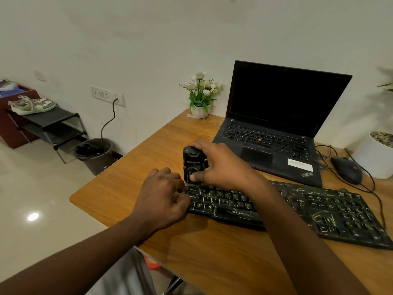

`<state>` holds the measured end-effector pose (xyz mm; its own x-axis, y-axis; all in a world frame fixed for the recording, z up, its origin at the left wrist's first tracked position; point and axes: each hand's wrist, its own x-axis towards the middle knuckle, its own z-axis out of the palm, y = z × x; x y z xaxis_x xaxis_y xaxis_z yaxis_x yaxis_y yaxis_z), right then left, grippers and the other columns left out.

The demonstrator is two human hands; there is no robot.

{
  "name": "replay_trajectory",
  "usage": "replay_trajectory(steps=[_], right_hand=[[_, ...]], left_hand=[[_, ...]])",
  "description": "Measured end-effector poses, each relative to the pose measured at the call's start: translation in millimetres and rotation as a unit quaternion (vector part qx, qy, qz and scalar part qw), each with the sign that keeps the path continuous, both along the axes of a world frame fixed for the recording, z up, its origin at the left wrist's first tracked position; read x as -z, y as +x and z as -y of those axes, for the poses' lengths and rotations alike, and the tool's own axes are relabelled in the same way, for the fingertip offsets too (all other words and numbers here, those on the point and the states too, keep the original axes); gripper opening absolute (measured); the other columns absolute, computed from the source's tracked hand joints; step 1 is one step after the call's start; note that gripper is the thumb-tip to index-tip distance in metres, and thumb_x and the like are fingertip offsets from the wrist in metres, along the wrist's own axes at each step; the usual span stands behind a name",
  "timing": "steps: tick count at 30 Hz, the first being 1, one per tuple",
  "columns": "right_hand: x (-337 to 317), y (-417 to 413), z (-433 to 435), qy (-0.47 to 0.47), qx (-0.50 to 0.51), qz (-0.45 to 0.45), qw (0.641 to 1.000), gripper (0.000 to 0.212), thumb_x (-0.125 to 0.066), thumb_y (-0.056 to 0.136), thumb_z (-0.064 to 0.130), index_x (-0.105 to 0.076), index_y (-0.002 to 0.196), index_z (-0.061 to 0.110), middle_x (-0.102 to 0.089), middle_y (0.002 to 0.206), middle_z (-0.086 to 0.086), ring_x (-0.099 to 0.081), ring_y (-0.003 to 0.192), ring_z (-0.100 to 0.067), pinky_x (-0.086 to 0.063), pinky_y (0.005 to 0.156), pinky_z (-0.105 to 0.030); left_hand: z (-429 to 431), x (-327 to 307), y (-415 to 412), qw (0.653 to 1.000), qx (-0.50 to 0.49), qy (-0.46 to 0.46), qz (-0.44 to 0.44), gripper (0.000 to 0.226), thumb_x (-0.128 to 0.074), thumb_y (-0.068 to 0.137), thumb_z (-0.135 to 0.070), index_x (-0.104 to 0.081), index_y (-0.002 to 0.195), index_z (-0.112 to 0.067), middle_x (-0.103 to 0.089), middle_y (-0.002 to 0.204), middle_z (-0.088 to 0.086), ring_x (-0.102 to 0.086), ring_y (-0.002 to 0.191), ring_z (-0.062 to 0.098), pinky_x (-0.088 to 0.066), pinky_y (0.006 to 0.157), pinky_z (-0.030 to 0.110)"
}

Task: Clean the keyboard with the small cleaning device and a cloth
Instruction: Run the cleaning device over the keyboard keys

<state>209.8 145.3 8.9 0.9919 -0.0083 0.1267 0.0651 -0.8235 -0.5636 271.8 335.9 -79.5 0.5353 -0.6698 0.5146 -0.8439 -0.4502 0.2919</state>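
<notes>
We look down on a wooden tabletop [212, 256] set against a pale wall. A black keyboard [297, 211] with yellow-green lettering lies across it at a slant, in front of an open laptop [276, 128] whose screen is dark.

The small cleaning device [192, 163], a black upright block with a round ring low on its front, stands at the far left corner of the keyboard, its base down on the top rows of keys. Our right hand [223, 167] grips it from the right side: the fingers curl over its top and back, and the thumb presses on the front beside the ring. That forearm crosses over the middle of the keyboard.

Our left hand [163, 196] holds the keyboard's left end. Its fingers are curled in close together at the edge beside the Caps Lock key, and the thumb lies over the bottom-left keys.

A black wired mouse [346, 170] sits right of the laptop, with a white planter [374, 160] just beyond it. A small white pot of artificial flowers [201, 99] stands at the tabletop's far edge, left of the laptop.

On the floor to the left we see a dark waste bin [95, 154], a low black shoe rack [53, 124] with a pair of shoes [32, 105] on top, and a wall socket [107, 95] with a cable plugged in.
</notes>
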Motion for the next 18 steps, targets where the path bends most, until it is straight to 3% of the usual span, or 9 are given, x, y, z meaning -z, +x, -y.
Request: replay_trajectory(steps=[7,10,18], right_hand=[[-10.3,-8.1,17.9,-0.065,0.007,-0.078,0.995,0.053,-0.091,0.078,0.023,-0.061,0.121,0.027,-0.070,0.107,0.004,-0.071,0.084,-0.013,-0.065,0.075,-0.047],[-12.2,-8.8,19.5,-0.079,0.017,-0.071,0.994,0.054,-0.091,0.078,0.024,-0.061,0.122,0.029,-0.070,0.107,0.006,-0.070,0.087,-0.013,-0.064,0.077,-0.047],[10.9,4.6,-9.1,0.017,0.021,-0.002,1.000,0.057,-0.091,0.080,0.025,-0.059,0.127,0.027,-0.072,0.109,0.005,-0.071,0.095,-0.016,-0.063,0.081,-0.048]], left_hand=[[-1.1,-1.4,-0.6,1.000,-0.002,0.006,-0.001,0.031,-0.051,0.084,-0.042,-0.065,0.068,-0.020,-0.061,0.069,-0.009,-0.046,0.071,0.015,-0.038,0.072,0.040],[-1.4,-0.7,0.0,1.000,-0.001,0.007,-0.003,0.031,-0.051,0.084,-0.042,-0.066,0.069,-0.020,-0.062,0.071,-0.010,-0.046,0.072,0.014,-0.039,0.074,0.040],[-0.7,-2.1,-1.7,1.000,0.006,-0.005,0.001,0.025,-0.054,0.083,-0.039,-0.059,0.066,-0.022,-0.054,0.066,-0.010,-0.042,0.069,0.013,-0.036,0.069,0.039]])
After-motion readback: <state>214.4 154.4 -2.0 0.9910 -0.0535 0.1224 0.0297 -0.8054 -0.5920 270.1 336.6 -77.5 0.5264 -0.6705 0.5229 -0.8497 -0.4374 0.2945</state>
